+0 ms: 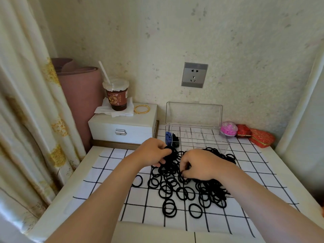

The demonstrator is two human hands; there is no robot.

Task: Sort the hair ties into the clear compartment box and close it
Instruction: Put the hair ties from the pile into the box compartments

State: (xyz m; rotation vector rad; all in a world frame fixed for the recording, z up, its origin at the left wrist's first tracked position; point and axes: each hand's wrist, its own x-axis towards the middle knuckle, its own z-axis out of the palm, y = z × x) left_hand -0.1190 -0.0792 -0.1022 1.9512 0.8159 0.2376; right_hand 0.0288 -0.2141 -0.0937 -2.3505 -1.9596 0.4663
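Progress is judged early. The clear compartment box [210,141] sits at the back of the checked cloth [108,165], against the wall, with its lid [193,114] standing upright and open. Only the two compartments at its left end hold anything: blue hair ties [168,136] in the outermost one and a small clump of black ones [176,139] in the one just beside it. The other compartments show no contents through the clear walls. The bulk of the work lies ahead, as a large loose heap of black hair ties [175,187] covers the middle of the cloth, directly in front of the box, with a few strays apart at its near and left edges. The left hand [154,152] is over the far left edge of the heap, just short of the box, with fingers and thumb curled round a gathered bunch of black ties. The right hand [199,165] is palm-down on the heap, its fingers bent under and apparently pinching a tie, though the fingertips are mostly hidden. The step in hand appears to be collecting ties for transfer. Outstanding: moving the heap into the box, then lowering the lid
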